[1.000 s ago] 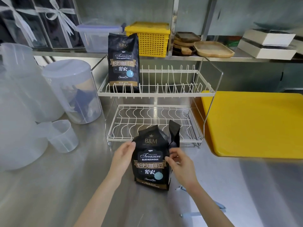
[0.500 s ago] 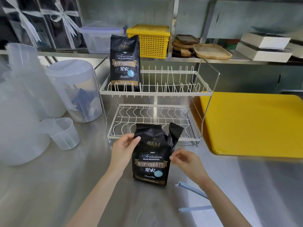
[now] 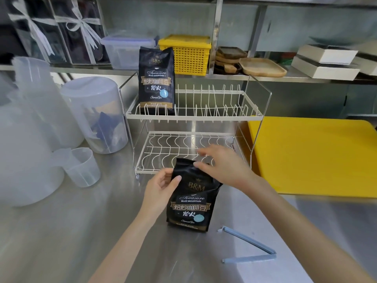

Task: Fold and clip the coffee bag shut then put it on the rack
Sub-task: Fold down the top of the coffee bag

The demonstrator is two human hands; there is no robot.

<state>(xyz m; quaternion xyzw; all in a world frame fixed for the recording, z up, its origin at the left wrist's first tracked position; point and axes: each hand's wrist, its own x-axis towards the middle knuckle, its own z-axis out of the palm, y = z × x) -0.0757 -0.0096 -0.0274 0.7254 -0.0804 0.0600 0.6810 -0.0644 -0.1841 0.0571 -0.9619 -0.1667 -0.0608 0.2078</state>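
Reaching in from the lower edge, the left hand cups the upper left side of the coffee bag, thumb across the front, fingers gripping it. The right hand lies palm-down over the bag's top, fingers spread and pressing the folded part — whether they pinch it I cannot tell, since the hand hides the fold. The bag stands upright on the steel counter, just before the wire rack — black, glossy, gold lettering. A blue clip lies spread wide to its right.
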